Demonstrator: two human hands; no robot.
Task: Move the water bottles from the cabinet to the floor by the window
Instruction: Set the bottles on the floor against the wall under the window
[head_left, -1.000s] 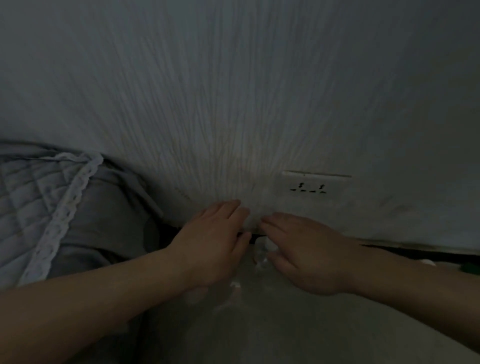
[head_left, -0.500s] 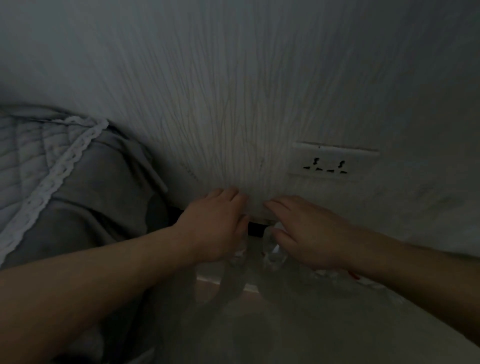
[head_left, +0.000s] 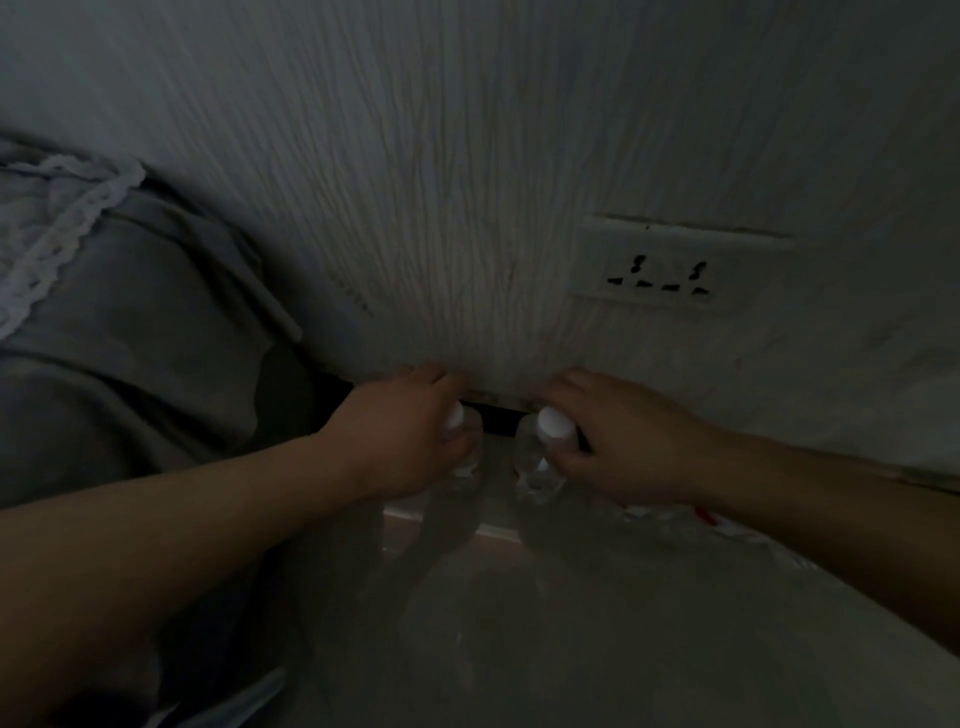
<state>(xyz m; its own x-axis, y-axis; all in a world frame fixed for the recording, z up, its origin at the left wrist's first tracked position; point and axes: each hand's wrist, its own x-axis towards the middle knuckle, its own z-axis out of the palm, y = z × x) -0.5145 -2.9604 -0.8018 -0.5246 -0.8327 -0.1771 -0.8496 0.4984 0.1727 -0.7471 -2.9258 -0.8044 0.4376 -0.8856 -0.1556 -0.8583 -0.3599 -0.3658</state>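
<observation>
Two clear water bottles with white caps stand upright close to the foot of the wall. My left hand (head_left: 400, 431) is closed around the neck of the left bottle (head_left: 464, 460), whose cap shows just past my fingers. My right hand (head_left: 618, 441) grips the neck of the right bottle (head_left: 535, 467), its white cap (head_left: 555, 423) showing between thumb and fingers. The bottles stand a small gap apart. Their lower bodies are dim and hard to make out in the low light.
A textured white wall (head_left: 467, 208) fills the view ahead, with a double power socket (head_left: 660, 270) to the right. Grey bedding with a lace edge (head_left: 67, 228) lies at the left. Crumpled plastic with red marks (head_left: 675, 514) sits under my right forearm.
The view has drawn closer to the wall. My hands have spread a little apart, and the two white caps, hidden before, now show between my fingers.
</observation>
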